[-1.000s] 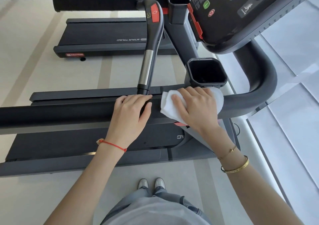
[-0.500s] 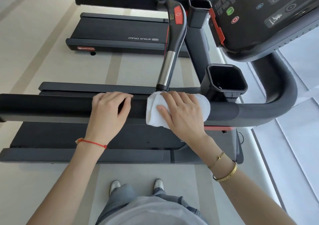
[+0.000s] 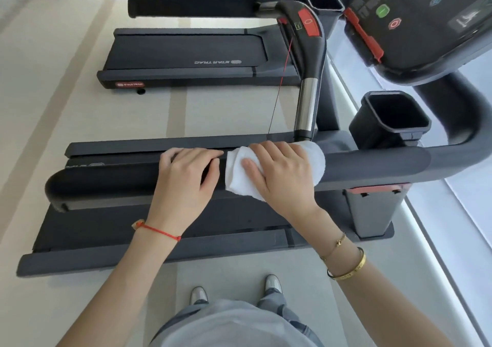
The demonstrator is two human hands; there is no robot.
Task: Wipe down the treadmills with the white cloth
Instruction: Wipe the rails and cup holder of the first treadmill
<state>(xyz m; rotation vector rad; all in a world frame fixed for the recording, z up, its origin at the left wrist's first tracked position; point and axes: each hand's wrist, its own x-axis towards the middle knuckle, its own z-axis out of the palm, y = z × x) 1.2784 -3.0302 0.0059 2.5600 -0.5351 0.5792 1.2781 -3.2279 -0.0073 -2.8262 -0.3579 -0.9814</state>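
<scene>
- Cloth (image 3: 316, 162), white and folded, lies draped over the padded side handrail (image 3: 372, 168) of the near treadmill (image 3: 165, 250), under the right hand (image 3: 282, 176).
- Right hand presses the cloth onto the rail; its fingers (image 3: 269, 150) lie close together, bent over the rail's far side, with the thumb (image 3: 250, 166) flat on the cloth's near face.
- Left hand (image 3: 183, 178) grips the bare handrail just left of the cloth; its fingers (image 3: 191, 153) are pressed together and curled over the top, thumb on the near side, not touching the cloth.
- Just beyond the right fingertips, a chrome-and-black upright grip (image 3: 307, 106) meets the rail.
- Right of the cloth stands a black cup holder (image 3: 372, 133), with the console (image 3: 415, 51) above it.
- Beyond both hands, a second treadmill (image 3: 186, 53) sits on the pale floor (image 3: 53, 80).
</scene>
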